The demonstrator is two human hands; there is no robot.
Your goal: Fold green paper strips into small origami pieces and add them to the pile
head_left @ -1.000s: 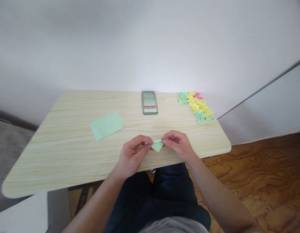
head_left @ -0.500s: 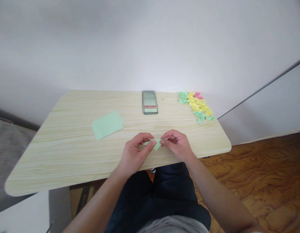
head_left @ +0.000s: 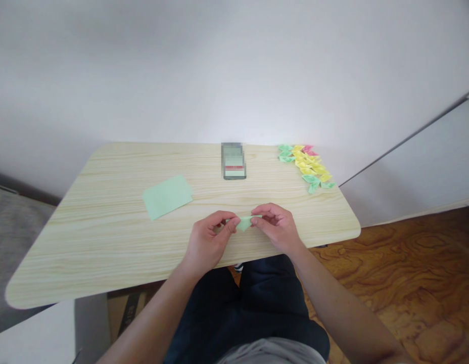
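Note:
Between my hands is a small folded piece of green paper [head_left: 243, 224], with a straight upper edge and a point toward me. My left hand [head_left: 210, 237] pinches its left end between thumb and fingers. Its right end is pinched by my right hand [head_left: 277, 226]. Both hands are just above the table near its front edge, and the fingertips hide the paper's ends. To the left lie flat sheets of green paper [head_left: 167, 197], slightly out of line with each other.
The pale wood-grain table [head_left: 105, 237] stands against a white wall. A phone [head_left: 233, 161], blurred out, lies at the back middle. Several folded paper pieces in green, yellow [head_left: 308, 163] and pink are grouped at the back right. Below is wooden floor [head_left: 401, 278].
My left thumb and fingers have closed in at the paper's left end, and its front point looks slightly shorter. My right hand has barely moved.

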